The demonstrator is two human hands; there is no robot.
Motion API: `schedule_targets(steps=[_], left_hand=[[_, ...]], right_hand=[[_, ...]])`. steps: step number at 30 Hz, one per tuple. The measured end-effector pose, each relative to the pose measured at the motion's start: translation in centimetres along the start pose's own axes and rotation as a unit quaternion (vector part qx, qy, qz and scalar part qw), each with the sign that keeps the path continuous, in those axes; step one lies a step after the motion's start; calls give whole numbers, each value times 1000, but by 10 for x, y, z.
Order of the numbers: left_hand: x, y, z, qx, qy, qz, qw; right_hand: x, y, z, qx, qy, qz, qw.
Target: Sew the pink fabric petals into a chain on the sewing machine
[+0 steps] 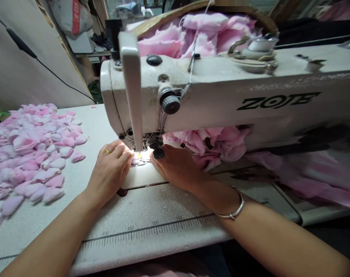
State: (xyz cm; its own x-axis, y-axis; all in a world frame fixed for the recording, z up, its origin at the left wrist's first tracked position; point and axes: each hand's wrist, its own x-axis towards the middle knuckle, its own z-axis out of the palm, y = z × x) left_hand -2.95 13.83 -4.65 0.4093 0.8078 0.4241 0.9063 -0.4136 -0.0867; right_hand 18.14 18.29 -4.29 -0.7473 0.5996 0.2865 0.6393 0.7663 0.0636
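Under the lit needle area of a white sewing machine (pixel 221 92) lies a small pale pink fabric piece (pixel 136 158). From the left, my left hand (pixel 109 169), with a ring on one finger, has its bent fingers closed on the edge of this piece. My right hand (pixel 177 165) is on the other side of the needle, close to the presser foot. Its fingers are curled together and partly hidden behind a dark round knob (pixel 158 148), so what they hold cannot be made out. A bracelet (pixel 235 209) circles my right wrist.
Many small pink and white stuffed fabric pieces (pixel 39 154) are heaped on the table's left. Pink cloth (pixel 218 144) bunches under the machine arm, and more fills a basket (pixel 163 19) behind. A printed ruler (pixel 146 230) runs along the table's front edge.
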Motion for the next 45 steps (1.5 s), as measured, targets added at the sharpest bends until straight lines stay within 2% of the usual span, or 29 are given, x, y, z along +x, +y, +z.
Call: schedule_targets(steps=[8,13,19,25,28,30,33,36,41,45], left_hand=[[3,3,-2,16,9,51,999],[3,0,5,-64,-21,-20,997],[4,-6,8,-144,-31,-80,986],[5,-7,-1,-213,-43,-126,968],[2,-7,-9,-265,-63,-110,956],[-1,-8,-10,-266,-64,-83,958],[-2,-8,-4,-219,-29,-58,974],[-1,-9,0,-221,-5,-56,974],[-1,-5,-7,-295,-35,-71,952],[-1,-1,-8,-235,-45,-64,969]], right_hand=[[4,-8,-1,14,-24,6,1000],[1,-11,-3,23,-7,15,1000],[8,-24,1,-1,-14,-44,999],[17,-28,6,34,-17,-44,998],[16,-24,9,48,-1,-18,999],[16,-22,13,60,7,-2,998],[15,-21,16,76,7,13,997],[15,-23,16,84,4,18,996],[15,-25,15,90,1,17,996],[15,-24,16,100,8,22,995]])
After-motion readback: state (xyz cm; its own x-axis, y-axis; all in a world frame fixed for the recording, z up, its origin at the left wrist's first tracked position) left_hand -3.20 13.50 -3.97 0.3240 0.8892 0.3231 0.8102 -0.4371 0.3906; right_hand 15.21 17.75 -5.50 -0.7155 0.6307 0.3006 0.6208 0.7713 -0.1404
